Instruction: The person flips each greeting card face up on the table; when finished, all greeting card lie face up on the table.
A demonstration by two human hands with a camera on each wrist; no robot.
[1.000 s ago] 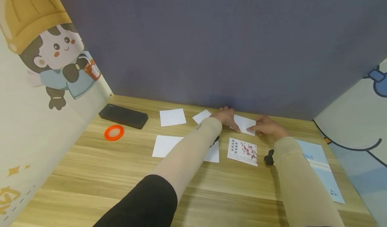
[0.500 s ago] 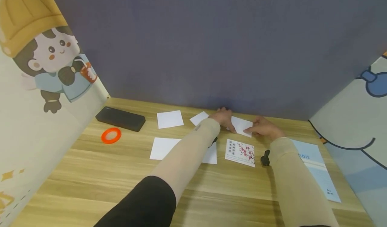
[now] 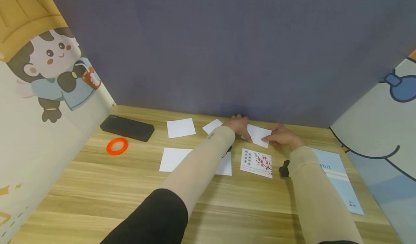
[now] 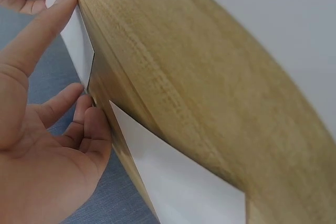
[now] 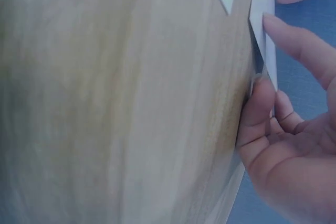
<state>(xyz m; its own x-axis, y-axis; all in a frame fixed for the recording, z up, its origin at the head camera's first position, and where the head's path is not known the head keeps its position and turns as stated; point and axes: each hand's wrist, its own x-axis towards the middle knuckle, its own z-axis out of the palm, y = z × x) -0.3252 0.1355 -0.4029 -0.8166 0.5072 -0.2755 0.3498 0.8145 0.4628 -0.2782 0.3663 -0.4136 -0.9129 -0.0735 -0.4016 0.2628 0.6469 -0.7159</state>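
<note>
Both hands hold a white paper card (image 3: 258, 135) near the back of the table. My left hand (image 3: 238, 125) grips its left end; the left wrist view shows the thumb (image 4: 59, 11) on the card's near edge and the index fingertip at its far corner. At the right end, my right hand (image 3: 284, 136) pinches the card, its thumb (image 5: 283, 32) lying on the paper and another finger at the corner. The right wrist view shows the card's surface bent or slanted. A card printed with red blossoms (image 3: 256, 163) lies just in front.
Left of the hands lie a small white card (image 3: 212, 126), a larger white card (image 3: 181, 128) and a white sheet (image 3: 173, 159), partly hidden by the left forearm. Farther left are a black case (image 3: 126, 128) and an orange ring (image 3: 117, 146). A blue booklet (image 3: 346, 186) lies at right.
The head view has shifted slightly, moving the whole scene a little to the left. Both hands keep their hold on the white card, whose position among the others looks nearly the same.
</note>
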